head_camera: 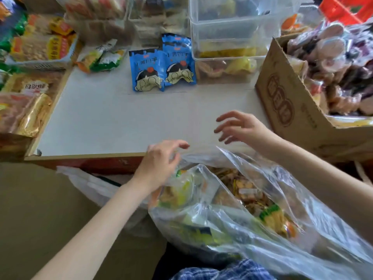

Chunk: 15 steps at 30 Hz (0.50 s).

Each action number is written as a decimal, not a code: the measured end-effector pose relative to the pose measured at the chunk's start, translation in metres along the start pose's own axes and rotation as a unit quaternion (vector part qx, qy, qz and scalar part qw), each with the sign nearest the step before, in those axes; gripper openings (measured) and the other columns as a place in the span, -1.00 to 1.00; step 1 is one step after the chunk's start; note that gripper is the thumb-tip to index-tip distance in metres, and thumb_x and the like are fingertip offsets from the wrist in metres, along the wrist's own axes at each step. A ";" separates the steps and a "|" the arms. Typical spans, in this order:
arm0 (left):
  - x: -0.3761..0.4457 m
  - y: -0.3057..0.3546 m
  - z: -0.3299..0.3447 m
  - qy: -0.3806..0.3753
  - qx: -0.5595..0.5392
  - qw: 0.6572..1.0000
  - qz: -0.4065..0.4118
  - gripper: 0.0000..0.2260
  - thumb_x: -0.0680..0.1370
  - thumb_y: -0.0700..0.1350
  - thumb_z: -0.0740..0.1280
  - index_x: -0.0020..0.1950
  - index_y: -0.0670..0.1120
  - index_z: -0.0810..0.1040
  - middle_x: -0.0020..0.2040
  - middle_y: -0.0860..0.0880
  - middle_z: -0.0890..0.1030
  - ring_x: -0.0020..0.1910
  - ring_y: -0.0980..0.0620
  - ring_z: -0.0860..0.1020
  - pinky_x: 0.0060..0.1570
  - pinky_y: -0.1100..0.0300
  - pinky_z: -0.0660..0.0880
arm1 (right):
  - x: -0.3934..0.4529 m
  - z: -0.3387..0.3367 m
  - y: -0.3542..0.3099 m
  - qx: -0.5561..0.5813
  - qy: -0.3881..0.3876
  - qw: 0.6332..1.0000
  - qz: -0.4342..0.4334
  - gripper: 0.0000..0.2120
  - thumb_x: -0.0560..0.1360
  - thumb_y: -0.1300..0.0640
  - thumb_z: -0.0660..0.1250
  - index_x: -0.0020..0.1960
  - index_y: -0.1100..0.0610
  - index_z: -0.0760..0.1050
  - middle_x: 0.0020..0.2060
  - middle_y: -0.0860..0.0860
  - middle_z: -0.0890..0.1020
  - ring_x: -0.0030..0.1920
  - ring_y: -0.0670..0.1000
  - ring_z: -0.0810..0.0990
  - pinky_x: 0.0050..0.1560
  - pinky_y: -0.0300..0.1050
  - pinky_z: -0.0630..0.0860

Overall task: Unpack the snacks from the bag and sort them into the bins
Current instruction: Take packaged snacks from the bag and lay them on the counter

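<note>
A large clear plastic bag (252, 215) full of snack packets lies on my lap at the table's near edge. My left hand (159, 164) grips the bag's rim at its upper left corner, fingers curled on the plastic. Just above the bag's mouth, my right hand (240, 128) hovers over the table with fingers spread and holds nothing. Two blue snack packets (161, 63) stand side by side at the back of the white table (121, 118). Stacked clear bins (228, 37) hold yellow snacks behind them.
An open cardboard box (292, 102) of wrapped snacks fills the right side. A green and yellow packet (101, 57) lies at the back left. A basket (40, 49) and more packets (24, 106) crowd the left edge. More clear bins (125, 19) line the back.
</note>
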<state>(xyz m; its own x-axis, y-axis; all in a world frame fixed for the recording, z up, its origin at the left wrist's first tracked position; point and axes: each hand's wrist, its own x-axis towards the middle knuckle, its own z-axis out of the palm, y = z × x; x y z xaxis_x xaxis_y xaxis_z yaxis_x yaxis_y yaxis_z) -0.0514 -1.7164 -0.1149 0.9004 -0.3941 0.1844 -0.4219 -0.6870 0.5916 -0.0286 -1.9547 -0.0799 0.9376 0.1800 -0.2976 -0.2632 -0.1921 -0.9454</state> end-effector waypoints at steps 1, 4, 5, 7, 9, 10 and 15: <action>-0.012 0.008 0.010 -0.036 0.069 0.995 0.065 -0.73 0.54 -0.12 0.20 0.20 -0.03 0.56 0.09 0.09 0.61 0.17 0.11 0.54 0.19 0.08 0.39 | -0.017 0.000 0.009 -0.098 -0.026 0.994 -0.034 -0.80 0.53 0.37 0.25 0.13 0.21 0.47 -0.13 0.04 0.65 -0.22 -0.04 0.63 -0.09 -0.15 0.59; -0.036 0.021 0.029 -0.270 0.236 0.932 0.044 -0.50 0.58 0.18 -0.11 0.47 0.07 0.26 0.42 0.12 0.36 0.46 0.20 0.20 0.45 -0.07 -0.15 | -0.053 0.005 0.052 -0.429 -0.113 0.892 -0.081 -0.71 0.53 0.26 0.25 0.22 0.08 0.49 0.10 -0.03 0.62 0.12 -0.01 0.57 0.20 -0.13 0.44; -0.042 0.021 0.031 -0.304 0.251 0.918 0.031 -0.46 0.58 0.21 -0.19 0.45 0.09 0.29 0.42 0.12 0.38 0.44 0.22 0.23 0.44 -0.03 -0.27 | -0.060 0.007 0.067 -0.505 -0.125 0.850 -0.085 -0.65 0.53 0.23 0.21 0.29 0.03 0.45 0.21 -0.06 0.55 0.24 0.00 0.48 0.30 -0.10 0.33; -0.049 0.014 0.026 -0.329 0.242 0.913 0.016 -0.39 0.56 0.26 -0.23 0.29 0.06 0.49 0.23 0.10 0.57 0.27 0.21 0.45 0.46 0.08 -0.26 | -0.068 0.009 0.088 -0.564 -0.121 0.813 -0.079 -0.59 0.55 0.19 0.16 0.37 -0.03 0.35 0.34 -0.09 0.41 0.36 0.03 0.32 0.37 -0.07 0.14; -0.057 0.004 0.018 -0.353 0.256 0.900 -0.011 -0.26 0.50 0.29 -0.28 0.11 -0.02 0.61 0.05 0.04 0.66 0.12 0.15 0.56 0.47 0.14 0.03 | -0.067 0.009 0.098 -0.544 -0.096 0.831 -0.063 -0.60 0.55 0.17 0.15 0.39 0.02 0.33 0.35 -0.03 0.40 0.35 0.07 0.34 0.38 -0.01 0.17; -0.061 -0.002 0.014 -0.367 0.282 0.886 -0.033 -0.28 0.53 0.28 -0.24 0.07 -0.06 0.63 0.01 0.01 0.67 0.09 0.10 0.57 0.38 0.16 0.21 | -0.064 0.010 0.101 -0.525 -0.086 0.845 -0.055 -0.61 0.56 0.16 0.16 0.38 0.04 0.33 0.33 0.01 0.42 0.33 0.10 0.37 0.37 0.03 0.22; -0.074 0.001 0.001 -0.341 0.397 0.849 -0.076 -0.58 0.62 0.13 0.07 -0.04 -0.08 0.64 -0.07 -0.01 0.66 0.05 0.02 0.55 0.25 0.16 0.25 | -0.042 0.032 0.108 -0.502 -0.104 0.855 -0.071 -0.66 0.57 0.12 0.19 0.34 0.07 0.38 0.28 0.00 0.51 0.28 0.08 0.43 0.25 0.08 0.37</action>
<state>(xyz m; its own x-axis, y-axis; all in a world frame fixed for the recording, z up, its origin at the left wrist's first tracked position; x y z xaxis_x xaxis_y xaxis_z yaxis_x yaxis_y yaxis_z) -0.1182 -1.6887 -0.1287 0.7938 -0.3402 -0.5041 -0.4895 -0.8493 -0.1976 -0.1034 -1.9516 -0.1740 0.8556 0.4185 -0.3048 0.2768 -0.8673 -0.4138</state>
